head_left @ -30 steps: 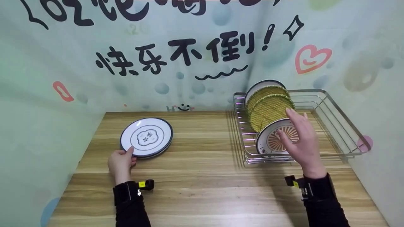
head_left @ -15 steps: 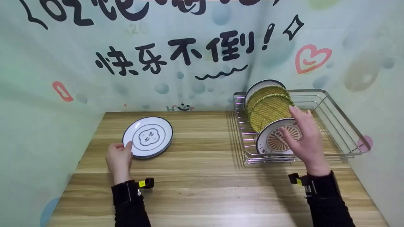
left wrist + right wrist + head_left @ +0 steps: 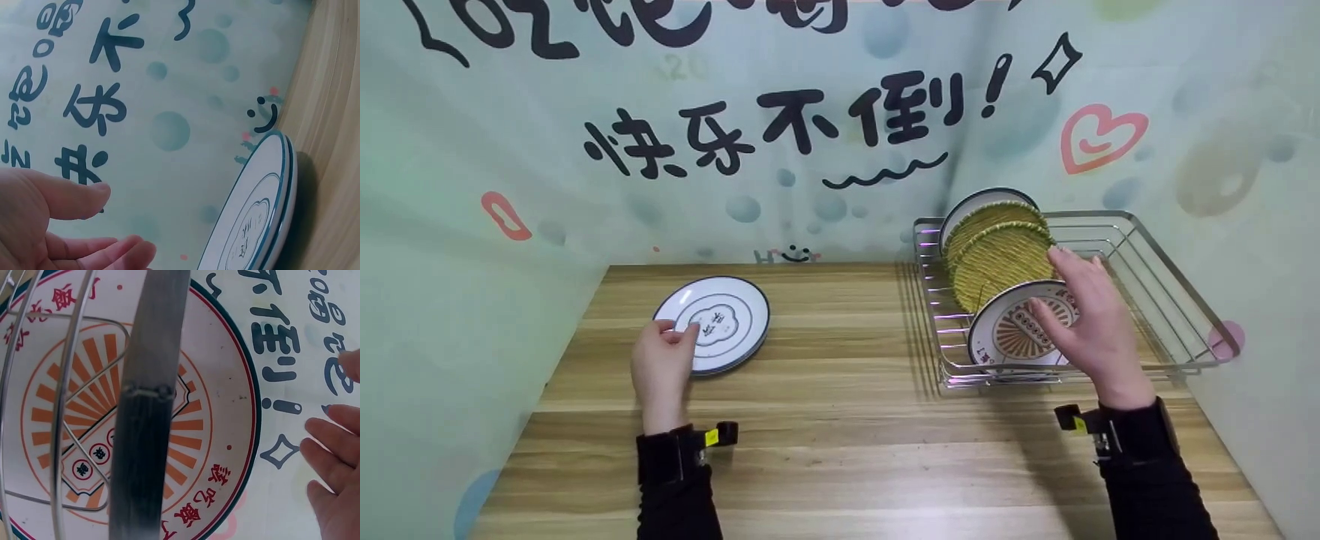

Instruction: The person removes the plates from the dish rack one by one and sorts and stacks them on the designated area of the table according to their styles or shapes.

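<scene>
In the head view, my left hand [image 3: 664, 367] overlaps the near left side of a stack of white blue-rimmed plates [image 3: 739, 345] lying on the table. The left wrist view shows the plates [image 3: 253, 214] apart from that hand's thumb and loosely bent fingers, with nothing between them. My right hand [image 3: 1095, 322] is at the front of a wire dish rack [image 3: 1162, 262], holding nothing, its thumb and fingers spread. Close behind it, a white plate with orange rays [image 3: 1012, 341] leans in the rack. In the right wrist view, the fingers stand beyond the rim of this plate [image 3: 225, 399].
Two woven round mats [image 3: 997, 262] stand in the rack behind the rayed plate, with another white plate [image 3: 986, 199] at the back. A printed curtain [image 3: 840, 112] closes off the rear of the wooden table [image 3: 840, 435].
My left hand has let go of the plate stack's edge and moved up and right over it. The top plate has shifted slightly right. My right hand has drawn a little rightward from the rayed plate.
</scene>
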`<move>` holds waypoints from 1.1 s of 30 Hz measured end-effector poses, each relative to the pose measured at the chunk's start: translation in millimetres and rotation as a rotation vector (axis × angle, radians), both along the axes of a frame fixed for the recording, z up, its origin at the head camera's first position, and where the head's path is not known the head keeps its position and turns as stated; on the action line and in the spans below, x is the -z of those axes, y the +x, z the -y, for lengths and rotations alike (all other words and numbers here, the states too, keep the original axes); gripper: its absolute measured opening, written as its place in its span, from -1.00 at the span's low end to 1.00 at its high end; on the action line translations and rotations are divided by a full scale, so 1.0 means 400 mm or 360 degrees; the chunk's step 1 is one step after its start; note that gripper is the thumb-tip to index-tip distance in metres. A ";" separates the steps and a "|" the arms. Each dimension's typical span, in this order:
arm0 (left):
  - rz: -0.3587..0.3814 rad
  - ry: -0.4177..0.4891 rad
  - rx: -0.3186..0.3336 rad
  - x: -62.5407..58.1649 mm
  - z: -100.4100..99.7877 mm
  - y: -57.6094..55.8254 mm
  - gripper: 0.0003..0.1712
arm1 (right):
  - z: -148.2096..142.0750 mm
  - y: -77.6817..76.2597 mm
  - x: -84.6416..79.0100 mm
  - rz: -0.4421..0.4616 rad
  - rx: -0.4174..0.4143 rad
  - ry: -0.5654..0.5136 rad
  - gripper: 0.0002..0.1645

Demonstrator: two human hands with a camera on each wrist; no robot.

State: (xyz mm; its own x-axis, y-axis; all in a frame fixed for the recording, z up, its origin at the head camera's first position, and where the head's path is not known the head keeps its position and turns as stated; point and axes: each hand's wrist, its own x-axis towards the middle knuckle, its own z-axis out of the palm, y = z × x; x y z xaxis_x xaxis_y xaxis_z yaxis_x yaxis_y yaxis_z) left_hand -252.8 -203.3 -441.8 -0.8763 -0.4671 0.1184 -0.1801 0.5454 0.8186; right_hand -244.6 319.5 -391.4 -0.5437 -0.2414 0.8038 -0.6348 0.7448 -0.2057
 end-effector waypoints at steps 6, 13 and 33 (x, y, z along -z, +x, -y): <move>-0.0029 -0.0033 0.0202 0.004 -0.015 -0.007 -0.47 | -0.008 -0.002 0.002 0.0121 0.0024 0.0079 -0.19; -0.0060 -0.0090 0.0338 0.010 -0.032 -0.019 -0.44 | -0.014 -0.006 0.004 0.0235 0.0064 0.0099 -0.15; -0.0052 -0.0355 0.0698 0.029 -0.121 -0.029 -0.20 | -0.030 -0.018 0.012 0.0367 0.0104 0.0081 -0.13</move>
